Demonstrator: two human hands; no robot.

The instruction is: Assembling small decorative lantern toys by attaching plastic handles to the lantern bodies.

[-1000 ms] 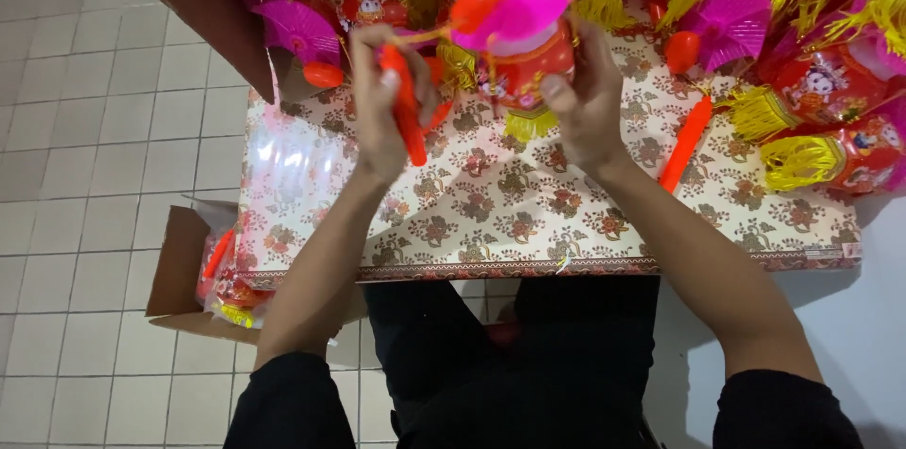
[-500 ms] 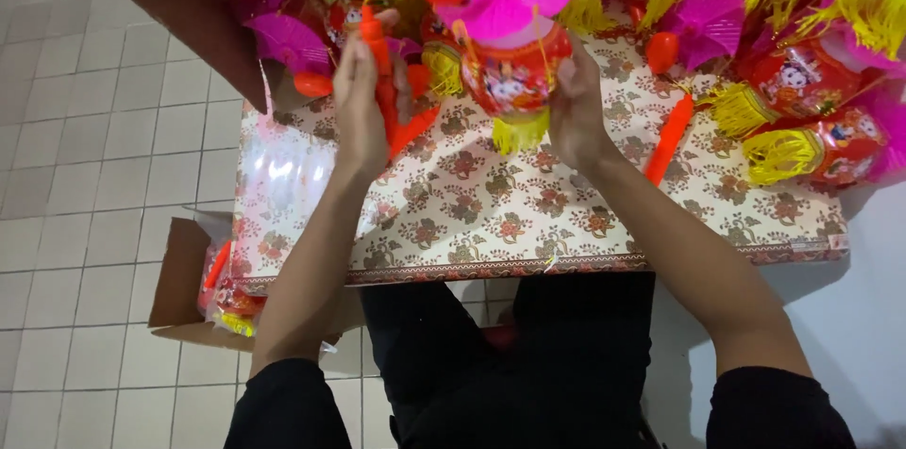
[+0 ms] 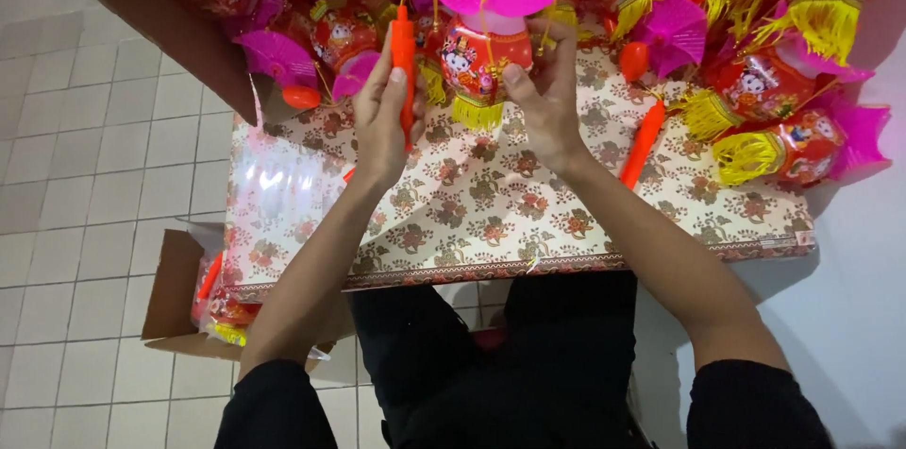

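Clear plastic bag stack (image 3: 278,194) on surface's left edge; brown cardboard box (image 3: 175,293) w/ red goods on floor, lower left.

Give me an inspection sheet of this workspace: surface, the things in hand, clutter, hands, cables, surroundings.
Surface: table under a floral-patterned cloth, front part bare.
Things in hand: red toy lantern with pink top and yellow fringe, held above the table; orange stick handle, upright.
Clutter: heap of similar lanterns along the far edge; loose orange stick lying on the cloth; stack of clear plastic bags at the table's left end.
Hands: left hand grips the stick handle; right hand holds the lantern's side.
Cables: nothing seen.
Surroundings: tiled floor; open cardboard box on the floor at left, holding packed lanterns.
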